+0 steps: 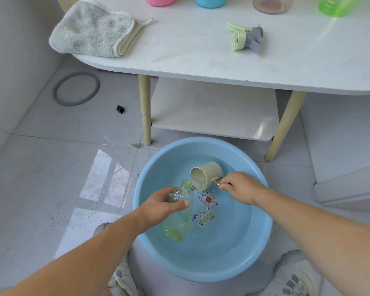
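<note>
Bottle (176, 218) in left hand (158, 208); cup (205, 175) in right hand (240, 186)

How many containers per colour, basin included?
Green: 2, held bottle, table bottle
Blue: 2, basin, blue container
Pink: 1, pink container
Beige: 1, beige cup
Smoky clear: 1, ribbed cup
Total: 7

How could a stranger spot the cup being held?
Find the blue basin on the floor by the white table. Over it, the right hand holds a beige cup by its handle. Unlike the clear green bottle beside it, it is opaque.
</note>
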Motion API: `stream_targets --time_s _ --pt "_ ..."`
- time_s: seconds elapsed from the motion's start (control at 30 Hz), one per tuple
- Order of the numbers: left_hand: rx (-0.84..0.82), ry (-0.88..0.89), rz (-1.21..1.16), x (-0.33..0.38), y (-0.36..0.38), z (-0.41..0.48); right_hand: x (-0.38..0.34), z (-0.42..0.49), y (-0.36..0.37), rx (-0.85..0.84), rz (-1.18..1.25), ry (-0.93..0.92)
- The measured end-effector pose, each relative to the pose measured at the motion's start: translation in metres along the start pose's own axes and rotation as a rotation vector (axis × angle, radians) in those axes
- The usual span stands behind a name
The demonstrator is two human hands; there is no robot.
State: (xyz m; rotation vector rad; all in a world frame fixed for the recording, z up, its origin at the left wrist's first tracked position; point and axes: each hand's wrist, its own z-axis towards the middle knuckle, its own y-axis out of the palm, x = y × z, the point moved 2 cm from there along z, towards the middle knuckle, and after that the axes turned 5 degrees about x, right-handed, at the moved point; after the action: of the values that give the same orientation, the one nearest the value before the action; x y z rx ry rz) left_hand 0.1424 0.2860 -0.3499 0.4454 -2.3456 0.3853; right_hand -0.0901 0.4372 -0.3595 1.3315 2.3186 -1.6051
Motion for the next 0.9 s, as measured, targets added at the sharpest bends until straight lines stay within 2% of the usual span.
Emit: stream_targets --time_s 0.2,0.43,0.9 --pt "0.083 0.061 0.000 0.002 -0.008 0.001 -0.003 -0.010 -0.016 0.139 0.352 0.102" --pt "0.115 0.187 -0.001 0.021 -0.011 -0.012 -0.032 -0.052 -0.076 0.235 0.560 0.037" --pt "0.105 0.371 0.044 0.069 0.003 -0.057 -0.080 -0.152 -0.146 0.426 0.445 -0.066"
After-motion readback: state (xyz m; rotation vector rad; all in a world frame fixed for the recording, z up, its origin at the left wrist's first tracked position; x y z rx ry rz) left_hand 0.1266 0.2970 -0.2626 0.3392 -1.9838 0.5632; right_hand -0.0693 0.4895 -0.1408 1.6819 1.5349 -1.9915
